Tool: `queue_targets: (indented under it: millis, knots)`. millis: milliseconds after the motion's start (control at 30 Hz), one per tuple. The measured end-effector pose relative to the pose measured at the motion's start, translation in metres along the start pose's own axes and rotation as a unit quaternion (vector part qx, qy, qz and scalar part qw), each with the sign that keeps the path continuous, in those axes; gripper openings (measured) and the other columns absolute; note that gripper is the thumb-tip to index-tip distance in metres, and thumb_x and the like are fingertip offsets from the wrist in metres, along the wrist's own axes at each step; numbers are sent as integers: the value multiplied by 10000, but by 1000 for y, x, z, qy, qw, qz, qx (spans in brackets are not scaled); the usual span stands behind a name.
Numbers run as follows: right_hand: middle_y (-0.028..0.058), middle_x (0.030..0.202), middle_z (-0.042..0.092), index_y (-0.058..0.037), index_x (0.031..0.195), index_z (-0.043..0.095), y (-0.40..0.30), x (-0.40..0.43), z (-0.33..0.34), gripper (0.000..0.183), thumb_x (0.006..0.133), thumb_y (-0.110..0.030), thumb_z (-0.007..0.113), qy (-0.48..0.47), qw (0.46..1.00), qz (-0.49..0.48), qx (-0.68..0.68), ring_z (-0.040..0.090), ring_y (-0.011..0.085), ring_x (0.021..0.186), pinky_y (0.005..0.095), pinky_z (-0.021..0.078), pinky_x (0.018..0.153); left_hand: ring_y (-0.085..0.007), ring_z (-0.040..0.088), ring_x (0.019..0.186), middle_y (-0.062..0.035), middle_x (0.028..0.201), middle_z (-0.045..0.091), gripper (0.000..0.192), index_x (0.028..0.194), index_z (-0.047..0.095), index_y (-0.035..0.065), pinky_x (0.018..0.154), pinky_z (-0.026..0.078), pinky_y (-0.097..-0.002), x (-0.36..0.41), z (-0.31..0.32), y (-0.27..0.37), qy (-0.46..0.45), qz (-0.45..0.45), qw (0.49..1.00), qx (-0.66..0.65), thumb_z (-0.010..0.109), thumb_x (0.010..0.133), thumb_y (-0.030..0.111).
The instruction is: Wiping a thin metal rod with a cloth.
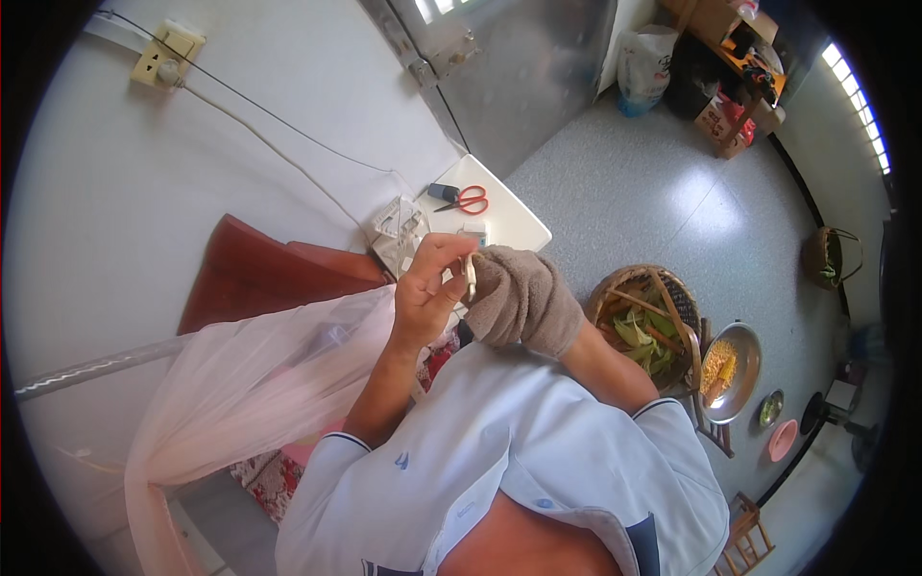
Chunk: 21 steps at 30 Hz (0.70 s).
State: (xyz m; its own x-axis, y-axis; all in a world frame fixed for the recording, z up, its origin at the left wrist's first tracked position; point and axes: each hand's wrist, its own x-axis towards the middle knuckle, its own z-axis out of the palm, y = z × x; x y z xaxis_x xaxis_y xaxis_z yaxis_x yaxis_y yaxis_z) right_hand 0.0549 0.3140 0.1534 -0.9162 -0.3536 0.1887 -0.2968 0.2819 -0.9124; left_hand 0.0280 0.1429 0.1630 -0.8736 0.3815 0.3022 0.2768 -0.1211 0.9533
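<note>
My left hand (431, 284) is raised before my chest, thumb and index finger bent around a small pale object (471, 277) at the edge of a brown towel (522, 299). What the object is cannot be made out. The towel wraps my right hand down to the wrist, so its fingers are hidden. Just beyond the hands, a white tabletop (515, 209) carries red-handled scissors (472, 200), a dark small block (443, 192) and a white plastic rack-like item (400, 217).
A wicker basket (596, 295) of corn husks and a metal basin (749, 360) with corn kernels stand at right. Pink netting (252, 374) and a reddish-brown chair back (252, 281) are at left. A cord hangs from the wall socket (167, 54).
</note>
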Motion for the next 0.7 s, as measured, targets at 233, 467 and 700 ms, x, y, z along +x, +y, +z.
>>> queue_targets:
  millis: [233, 467, 700]
  knots:
    - [118, 914, 548, -59, 1017, 526, 14, -3, 18, 268, 753, -66, 573, 65, 994, -84, 17, 548, 260, 850, 350, 447, 737, -77, 527, 772, -39, 845, 587, 157, 842, 624, -43, 718, 418, -207, 6, 9, 22, 134, -111, 985, 13, 660, 815, 107]
    - [5, 898, 517, -68, 946, 582, 74, -16, 13, 185, 766, -72, 625, 304, 941, 147, 34, 466, 142, 781, 237, 404, 764, -26, 477, 590, 15, 682, 553, 98, 770, 595, -20, 518, 359, -153, 3, 5, 33, 201, -20, 957, 208, 689, 743, -15]
    - [56, 837, 571, -50, 887, 568, 53, 4, 47, 179, 710, -32, 588, 179, 970, 1, -164, 523, 145, 743, 273, 408, 756, -28, 439, 534, 13, 612, 514, 117, 701, 583, -1, 470, 333, -172, 5, 23, 35, 162, -14, 940, 299, 699, 704, -14]
